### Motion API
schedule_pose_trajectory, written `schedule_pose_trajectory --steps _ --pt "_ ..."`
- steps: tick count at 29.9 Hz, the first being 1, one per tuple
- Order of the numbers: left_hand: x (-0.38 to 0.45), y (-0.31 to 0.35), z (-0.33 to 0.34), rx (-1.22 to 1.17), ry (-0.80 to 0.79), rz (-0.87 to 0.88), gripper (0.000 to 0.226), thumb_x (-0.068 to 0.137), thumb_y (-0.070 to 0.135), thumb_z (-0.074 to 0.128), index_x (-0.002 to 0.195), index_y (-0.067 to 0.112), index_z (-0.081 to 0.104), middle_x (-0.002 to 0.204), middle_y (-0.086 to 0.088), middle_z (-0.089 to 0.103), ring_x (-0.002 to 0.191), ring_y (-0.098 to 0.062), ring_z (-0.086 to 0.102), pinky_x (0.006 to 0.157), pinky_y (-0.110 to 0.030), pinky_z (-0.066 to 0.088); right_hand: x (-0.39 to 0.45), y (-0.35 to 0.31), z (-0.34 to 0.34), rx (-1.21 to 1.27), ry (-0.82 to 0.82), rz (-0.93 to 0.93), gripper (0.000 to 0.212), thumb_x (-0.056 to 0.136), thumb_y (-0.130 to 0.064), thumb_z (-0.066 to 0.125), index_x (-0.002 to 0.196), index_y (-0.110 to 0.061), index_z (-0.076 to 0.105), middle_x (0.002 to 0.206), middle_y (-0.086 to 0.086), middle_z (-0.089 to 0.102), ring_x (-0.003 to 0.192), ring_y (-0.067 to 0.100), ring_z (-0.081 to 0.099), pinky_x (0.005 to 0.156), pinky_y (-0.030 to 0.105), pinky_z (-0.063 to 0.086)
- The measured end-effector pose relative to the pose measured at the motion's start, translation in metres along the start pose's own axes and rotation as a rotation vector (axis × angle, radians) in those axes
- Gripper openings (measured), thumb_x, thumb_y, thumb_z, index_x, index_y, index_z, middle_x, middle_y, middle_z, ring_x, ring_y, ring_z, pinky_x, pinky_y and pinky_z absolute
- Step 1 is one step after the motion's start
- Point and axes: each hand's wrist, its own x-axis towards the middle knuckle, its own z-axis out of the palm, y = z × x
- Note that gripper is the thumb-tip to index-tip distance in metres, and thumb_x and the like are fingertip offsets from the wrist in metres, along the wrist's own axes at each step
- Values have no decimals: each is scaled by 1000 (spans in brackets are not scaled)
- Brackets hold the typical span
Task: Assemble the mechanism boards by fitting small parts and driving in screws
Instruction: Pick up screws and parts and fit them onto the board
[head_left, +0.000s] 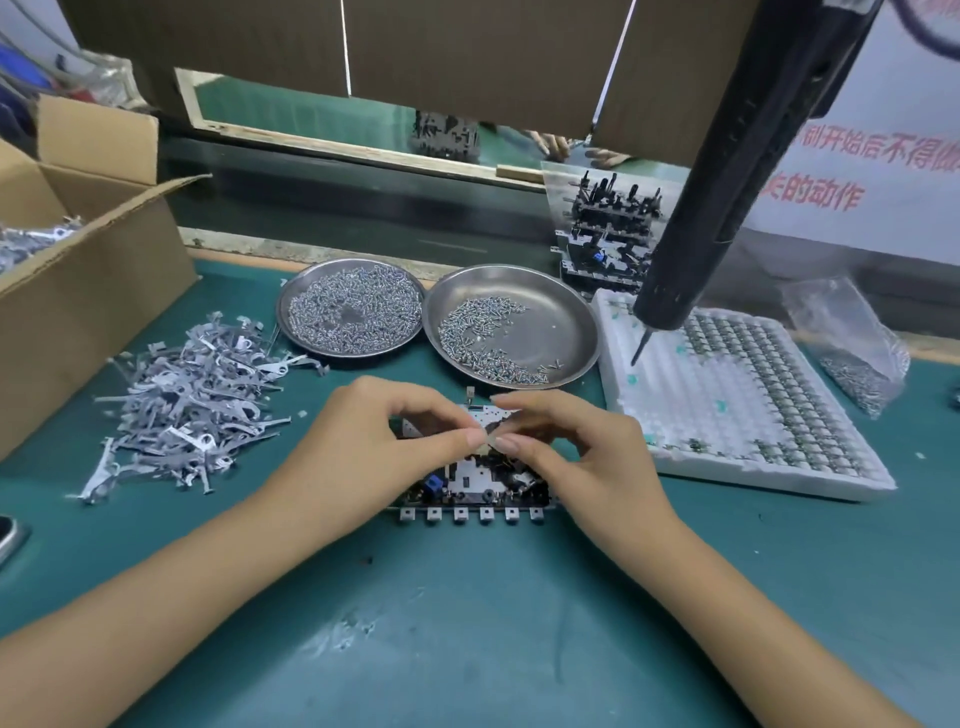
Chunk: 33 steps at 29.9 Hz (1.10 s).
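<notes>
We are working over the board (470, 480), which is lying flat on the tabletop (467, 623) directly under both hands. Our left hand (374, 436) and right hand (571, 452) are meeting fingertip to fingertip above its middle, fingers curled, pinching a small pale part (489, 437) between them (too small and blurred to name). To do this well, we are probably best keeping the wrists low and steady and lowering the part straight down, so it seats squarely rather than tilting. It seems wise to feel for the seat before letting go, and to let one hand keep pressing the part while the other is reaching away.

The two dishes of screws (511, 358) are sitting just beyond our fingertips, and the driver (727, 197) is hanging above and to the right of the right hand, so neither reach should jog the board. The pile of grey stampings (192, 400) is lying left of the left hand, the tray (737, 405) right of the right one.
</notes>
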Motion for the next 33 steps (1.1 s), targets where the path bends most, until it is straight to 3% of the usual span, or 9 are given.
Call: schedule_pose_trajectory --steps 5,9,13,17,21,23,27,33 --pt "0 -2 -1 32 -83 -133 2 72 39 75 72 41 74 67 13 71 62 4 61 64 -13 45 -3 1 2 -99 -32 -16 23 81 -5 73 100 -18 73 88 -15 69 86 7 64 82 20 50" --pt "2 -2 -6 89 -146 -194 2 70 43 75 69 42 73 67 10 71 61 -1 58 70 -27 48 -5 0 1 -91 -51 -12 21 81 -1 72 98 -14 75 90 -11 72 83 0 65 79 13 48" --pt "2 -3 -10 112 -178 -206 5 70 43 77 70 39 74 64 6 70 57 -5 56 64 -28 46 -8 -2 2 -160 -73 -71 22 81 -3 73 99 -15 75 87 -5 72 80 3 65 77 15 49" --pt "2 -2 -11 127 -195 -214 7 69 46 78 70 40 74 65 5 70 59 -7 58 69 -33 51 -11 -3 1 -163 -94 -96 21 81 -11 69 101 -15 74 85 -2 71 79 6 63 75 22 50" --pt "2 0 -13 134 -209 -223 8 66 49 77 69 42 74 67 7 70 65 -12 64 72 -34 53 -12 -2 -1 -238 -145 -158 24 77 -7 73 101 -12 73 86 -7 69 85 5 60 79 18 48" --pt "2 0 -13 134 -214 -224 7 66 48 78 68 43 74 69 8 70 68 -15 66 71 -33 53 -13 -2 -1 -265 -158 -187 27 76 -4 75 102 -12 73 85 -6 69 86 10 62 79 22 50" --pt "1 0 -11 112 -198 -220 6 67 44 79 67 40 74 64 8 69 58 -5 58 67 -29 48 -15 -2 1 -321 -130 -218 30 76 -5 76 104 -14 72 84 -3 69 83 15 61 75 29 51" --pt "1 1 -10 144 -207 -224 6 67 45 78 66 41 74 68 6 69 67 -13 63 73 -32 51 -18 -2 5 -408 -111 -338 23 79 -6 71 100 -14 73 76 -1 66 75 16 58 66 22 49"
